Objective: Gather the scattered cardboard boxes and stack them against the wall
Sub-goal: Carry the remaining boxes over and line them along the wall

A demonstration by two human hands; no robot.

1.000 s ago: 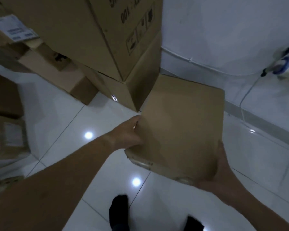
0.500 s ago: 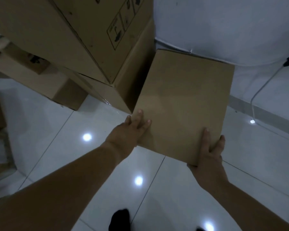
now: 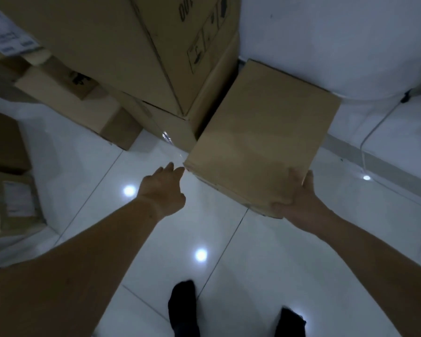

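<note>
A glossy white tiled floor (image 3: 156, 251) meets a white wall (image 3: 326, 32) at 1 o'clock. The plain box (image 3: 260, 132) sits at 2 o'clock, its far end at the wall, just beside the stacked boxes (image 3: 131, 57) at 12. The right hand (image 3: 299, 203) grips its near right corner. The left hand (image 3: 161, 188) is released, with its fingers straight and the tips by the near left corner; whether they touch cannot be told. More boxes (image 3: 7, 195) lie at 9 o'clock.

only "100" readable, printed upside down on the big stacked box (image 3: 156, 45); its white label (image 3: 9, 37) is too blurry.
</note>
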